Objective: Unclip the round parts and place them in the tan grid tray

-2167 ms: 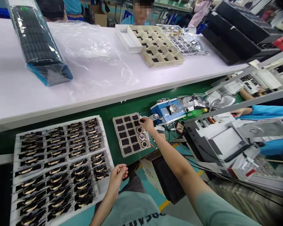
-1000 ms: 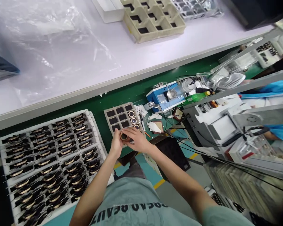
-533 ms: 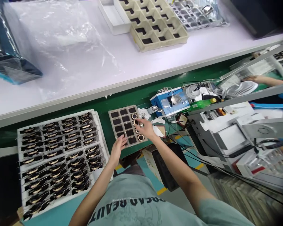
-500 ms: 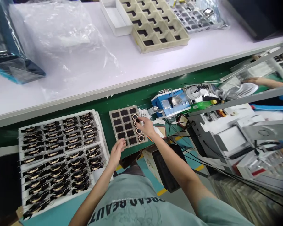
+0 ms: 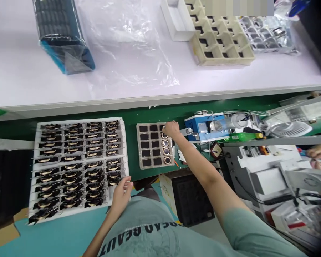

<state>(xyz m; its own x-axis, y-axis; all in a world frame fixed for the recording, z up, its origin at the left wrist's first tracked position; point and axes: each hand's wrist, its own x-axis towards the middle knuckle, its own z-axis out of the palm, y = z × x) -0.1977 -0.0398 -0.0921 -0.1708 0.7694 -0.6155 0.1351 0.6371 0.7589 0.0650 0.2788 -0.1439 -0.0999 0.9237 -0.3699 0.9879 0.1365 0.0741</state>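
Observation:
My right hand [image 5: 171,129] reaches forward to the top right corner of a small beige tray [image 5: 139,148] of black square cells. Its fingers are pinched together over the top cell of the right column, and what they hold is hidden. Three ring-shaped parts [image 5: 166,152] sit in that column just below the hand. My left hand [image 5: 121,194] rests at the lower right corner of a large white tray [image 5: 124,150] filled with several rows of black and gold parts. Its fingers are loosely spread and hold nothing that shows.
A blue device [image 5: 203,126], a green bottle [image 5: 243,136] and a small fan [image 5: 291,129] stand right of the small tray on the green belt [image 5: 128,114]. The white table behind carries a plastic sheet [image 5: 128,46], a wrapped blue package [image 5: 62,35] and compartment trays [image 5: 222,43]. Another person's hand [image 5: 319,151] shows at the right.
My right hand has gone up the small tray's right column to its top corner. My left hand has drawn back from the small tray to the large tray's lower right corner. The camera has panned left.

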